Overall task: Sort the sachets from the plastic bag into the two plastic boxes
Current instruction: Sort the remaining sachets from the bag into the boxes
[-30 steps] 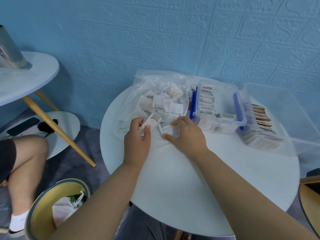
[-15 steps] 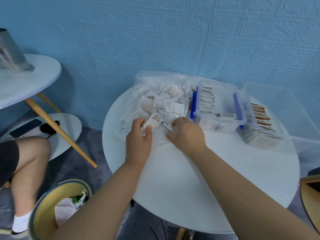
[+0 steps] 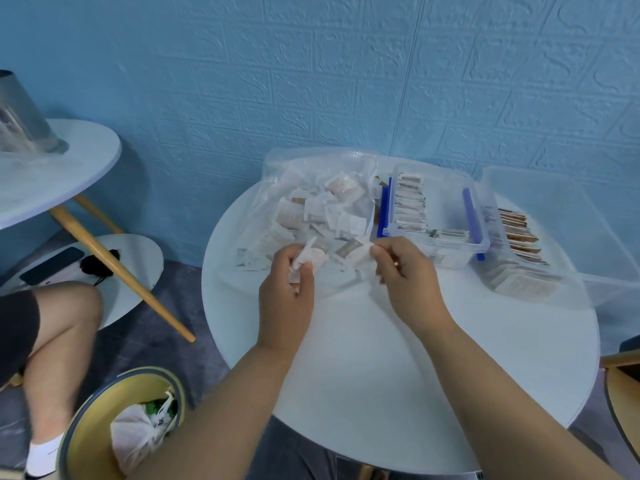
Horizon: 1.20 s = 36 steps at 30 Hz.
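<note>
A clear plastic bag (image 3: 277,188) full of small white and brown sachets (image 3: 341,220) lies at the back of the round white table (image 3: 381,375). My left hand (image 3: 287,299) holds a few sachets (image 3: 310,259) at the bag's mouth. My right hand (image 3: 407,275) pinches a white sachet (image 3: 372,245) beside it. A clear box with blue clips (image 3: 440,216) holds upright rows of sachets. A second clear box (image 3: 571,220) at the right has brown and pale sachets (image 3: 519,265) in it.
A yellow bin (image 3: 86,427) with a knotted bag stands on the floor at lower left, next to a person's bare leg (image 3: 52,341). A second round table (image 3: 41,168) with a metal bucket stands at left. A wooden chair edge (image 3: 623,393) shows at right.
My right hand has lifted off the loose sachets and moved right, now pinching one. My left hand keeps its sachets at the bag's mouth.
</note>
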Tool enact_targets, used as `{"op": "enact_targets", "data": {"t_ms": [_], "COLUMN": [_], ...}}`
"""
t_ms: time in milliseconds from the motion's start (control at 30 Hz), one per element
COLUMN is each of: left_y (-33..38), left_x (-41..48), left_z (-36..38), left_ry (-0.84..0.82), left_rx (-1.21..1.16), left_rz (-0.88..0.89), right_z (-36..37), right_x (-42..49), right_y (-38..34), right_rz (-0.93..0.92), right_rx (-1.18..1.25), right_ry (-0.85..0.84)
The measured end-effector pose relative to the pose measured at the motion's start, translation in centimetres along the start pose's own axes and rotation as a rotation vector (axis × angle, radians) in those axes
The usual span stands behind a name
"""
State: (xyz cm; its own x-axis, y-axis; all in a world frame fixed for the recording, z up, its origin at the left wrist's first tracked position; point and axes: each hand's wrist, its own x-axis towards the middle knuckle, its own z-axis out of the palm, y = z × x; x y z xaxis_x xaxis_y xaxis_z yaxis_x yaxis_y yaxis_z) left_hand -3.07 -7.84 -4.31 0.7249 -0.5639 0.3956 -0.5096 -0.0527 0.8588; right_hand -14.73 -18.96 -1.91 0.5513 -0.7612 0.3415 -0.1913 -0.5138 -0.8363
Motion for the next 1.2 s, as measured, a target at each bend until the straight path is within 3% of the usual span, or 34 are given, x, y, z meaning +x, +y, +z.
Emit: {"op": "enact_targets", "data": {"t_ms": [200, 333, 500, 733, 1033, 1200], "left_y": [2.1, 3.5, 4.9, 3.9, 3.9, 4.0], "left_x": [-1.8, -2.1, -3.0, -3.8, -3.7, -3.9], "left_z": [3.0, 5.2, 6.9, 8.6, 8.6, 8.6], "left_ry": [-0.220, -0.352, -0.403, -0.595, -0.655, -0.647], "left_rx": [-0.044, -0.001, 0.061, -0.023, -0.024, 0.024], "left_rz": [0.097, 0.174, 0.328, 0.226, 0.185, 0.153], "right_z": [-3.2, -5.3, -7.4, -7.5, -7.4, -7.4], "right_x": [-2.4, -3.6, -4.9, -5.7, -5.5, -5.5], "right_y": [1.8, 2.6, 3.5, 5.2, 5.3, 5.4], "right_rz": [-0.070, -0.014, 0.042, 0.119, 0.160, 0.149], "right_rx": [-0.094, -0.052, 0.038, 0.047, -0.034, -0.063], "right_ry": [-0.029, 0.067, 0.191, 0.194, 0.034, 0.028]}}
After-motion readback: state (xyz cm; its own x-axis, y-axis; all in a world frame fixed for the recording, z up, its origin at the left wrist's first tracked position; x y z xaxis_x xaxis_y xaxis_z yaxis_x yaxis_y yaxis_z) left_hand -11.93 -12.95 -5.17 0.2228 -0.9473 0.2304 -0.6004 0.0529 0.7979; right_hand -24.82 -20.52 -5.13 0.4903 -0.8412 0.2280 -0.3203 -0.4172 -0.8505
